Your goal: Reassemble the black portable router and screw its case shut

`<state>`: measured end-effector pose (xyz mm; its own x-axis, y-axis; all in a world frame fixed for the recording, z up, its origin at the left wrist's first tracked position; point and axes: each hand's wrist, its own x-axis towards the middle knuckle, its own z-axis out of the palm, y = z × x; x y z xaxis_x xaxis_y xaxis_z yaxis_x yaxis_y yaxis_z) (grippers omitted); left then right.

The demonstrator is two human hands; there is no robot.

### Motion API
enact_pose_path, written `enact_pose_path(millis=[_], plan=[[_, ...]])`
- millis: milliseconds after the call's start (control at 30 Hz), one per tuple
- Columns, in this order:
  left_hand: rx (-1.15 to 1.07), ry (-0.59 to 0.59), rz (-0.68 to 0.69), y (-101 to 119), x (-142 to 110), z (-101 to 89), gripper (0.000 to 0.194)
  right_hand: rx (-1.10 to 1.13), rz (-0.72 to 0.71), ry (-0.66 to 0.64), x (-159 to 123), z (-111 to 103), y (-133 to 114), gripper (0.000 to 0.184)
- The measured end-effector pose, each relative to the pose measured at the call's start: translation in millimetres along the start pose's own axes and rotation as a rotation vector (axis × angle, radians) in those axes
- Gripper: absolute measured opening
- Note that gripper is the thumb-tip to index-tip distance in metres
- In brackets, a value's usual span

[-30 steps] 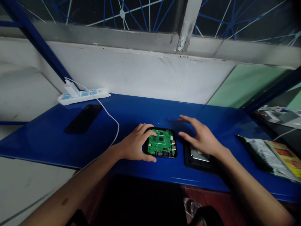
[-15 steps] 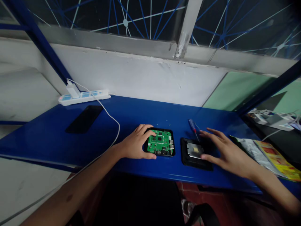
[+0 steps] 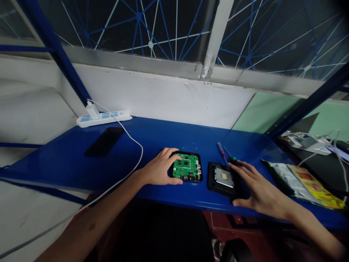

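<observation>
**Green circuit board (image 3: 187, 166) in its open black case (image 3: 188, 152), framed by the left fingers (image 3: 174, 157)**

Lies component side up on the blue counter (image 3: 169, 131), towards the front edge, probably for easy sight and reach. Held from the left side by the left hand (image 3: 158, 171): thumb at the near edge, other fingers curved around the far left corner, index fingertip above the board's upper left area. Gripped by the case's edges rather than across the middle, apparently to steady it without covering the chips and ports. Impossible to judge pressure, or any contact of the index fingertip with the board.

Just right of the case, with bare counter between: black cover (image 3: 211, 178), inner side up, bearing a silver plate (image 3: 229, 179) and a small yellowish pad (image 3: 224, 176), perhaps turned so to spare the plate. Around its right end, right fingers (image 3: 238, 169) of the right hand (image 3: 264, 193), spread wide, gripping nothing visible; contact with the cover unclear.

Beyond the cover, a clear-handled screwdriver (image 3: 220, 148) and a partly hidden green-handled tool (image 3: 233, 159), likely placed for the right hand. Well apart to the left, black smartphone (image 3: 104, 142) and white power strip (image 3: 105, 118); far right, foil packet (image 3: 305, 182).
</observation>
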<state>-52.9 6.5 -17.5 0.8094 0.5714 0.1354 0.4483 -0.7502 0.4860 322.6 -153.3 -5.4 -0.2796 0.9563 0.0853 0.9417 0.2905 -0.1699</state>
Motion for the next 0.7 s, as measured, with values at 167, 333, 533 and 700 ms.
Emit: enact_pose_path(millis=[167, 333, 533, 700], plan=[[0.021, 0.016, 0.016, -1, 0, 2.0, 0.075, 0.046, 0.021, 0.002, -6, 0, -9, 0.107], [0.02, 0.009, 0.007, -1, -1, 2.4, 0.077, 0.082, 0.016, 0.007, -13, 1, -19, 0.115], [0.004, 0.023, 0.019, -3, -1, 3.8, 0.078, 0.108, -0.065, 0.077, -12, -1, -22, 0.116], [0.012, 0.037, 0.028, -4, -1, 5.1, 0.078, 0.1, -0.112, 0.126, -2, -11, -25, 0.111]])
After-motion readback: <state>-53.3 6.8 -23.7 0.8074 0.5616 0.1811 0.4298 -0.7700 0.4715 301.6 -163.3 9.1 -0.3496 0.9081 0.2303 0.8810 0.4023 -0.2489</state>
